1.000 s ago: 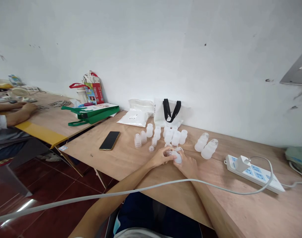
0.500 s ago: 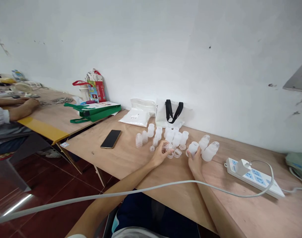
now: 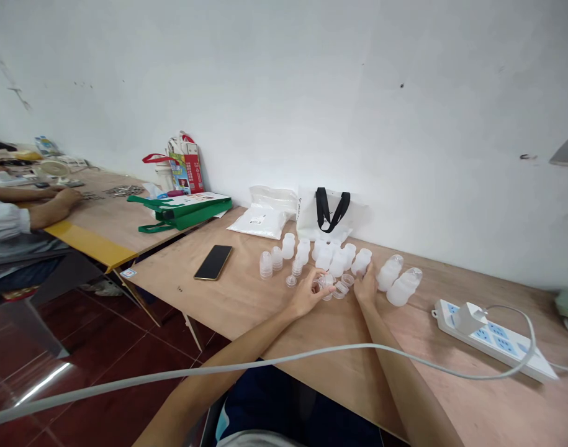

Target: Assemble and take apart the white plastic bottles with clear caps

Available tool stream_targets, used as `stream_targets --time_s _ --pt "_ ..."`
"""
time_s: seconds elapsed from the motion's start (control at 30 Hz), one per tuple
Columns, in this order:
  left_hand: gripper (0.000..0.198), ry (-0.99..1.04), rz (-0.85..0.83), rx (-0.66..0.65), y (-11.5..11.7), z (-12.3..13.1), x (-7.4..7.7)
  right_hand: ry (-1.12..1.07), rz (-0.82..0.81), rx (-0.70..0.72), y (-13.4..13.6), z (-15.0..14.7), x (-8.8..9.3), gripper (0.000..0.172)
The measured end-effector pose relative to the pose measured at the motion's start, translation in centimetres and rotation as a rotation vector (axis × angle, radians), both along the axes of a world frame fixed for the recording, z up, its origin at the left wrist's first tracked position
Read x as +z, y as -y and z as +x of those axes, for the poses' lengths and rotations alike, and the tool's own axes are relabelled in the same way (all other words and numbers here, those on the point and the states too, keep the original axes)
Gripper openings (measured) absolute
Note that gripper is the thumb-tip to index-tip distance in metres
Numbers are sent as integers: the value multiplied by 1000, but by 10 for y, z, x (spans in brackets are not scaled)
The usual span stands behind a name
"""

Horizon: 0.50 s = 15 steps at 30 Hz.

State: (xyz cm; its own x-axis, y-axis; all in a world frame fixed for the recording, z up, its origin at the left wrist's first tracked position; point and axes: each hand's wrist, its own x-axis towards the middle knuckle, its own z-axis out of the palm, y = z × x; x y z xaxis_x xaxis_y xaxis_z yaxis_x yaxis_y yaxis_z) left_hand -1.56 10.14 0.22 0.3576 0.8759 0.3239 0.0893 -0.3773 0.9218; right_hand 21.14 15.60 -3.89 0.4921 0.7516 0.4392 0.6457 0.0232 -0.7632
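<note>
My right hand (image 3: 366, 285) has its fingers round the lower side of a small frosted feeding bottle (image 3: 361, 261), at the right end of a group of similar bottles (image 3: 324, 256). My left hand (image 3: 310, 293) is curled at a clear plastic ring (image 3: 327, 280), its thumb and fingertips closed about it; part of the ring is hidden. Between the hands lie more clear rings (image 3: 341, 289). Stacked clear domed caps (image 3: 265, 266) and small clear parts (image 3: 297, 268) stand left of my left hand. Two bottles with clear caps (image 3: 404, 287) are right of my right hand.
A phone (image 3: 213, 262) lies to the left. White plastic packages (image 3: 260, 218) and a bag with black handles (image 3: 306, 217) are at the wall. A power strip (image 3: 493, 340) sits right, its cable (image 3: 311, 354) crossing in front. A co-worker's hand (image 3: 63, 202) rests on the adjoining table.
My right hand has moved the feeding bottle back and left, up to the other bottles. My left hand stays at the clear rings. The view has shifted slightly.
</note>
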Motion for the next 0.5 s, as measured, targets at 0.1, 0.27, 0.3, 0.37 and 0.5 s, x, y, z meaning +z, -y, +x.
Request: stream_targets --time_s 0.1,0.27,0.3,0.37,0.5 --pt "50 -1 -3 -10 1 -1 1 23 -28 25 -8 3 1 57" --pt "51 -25 -17 -9 1 -1 2 41 -56 56 -19 4 2 51" --pt "50 -30 -11 -2 1 -1 2 41 -59 58 -20 4 2 51" --pt "49 -34 1 8 0 -1 1 42 -61 61 -20 5 1 53" --pt "47 -13 9 -6 -2 -1 -1 40 -59 83 -16 9 -2 53"
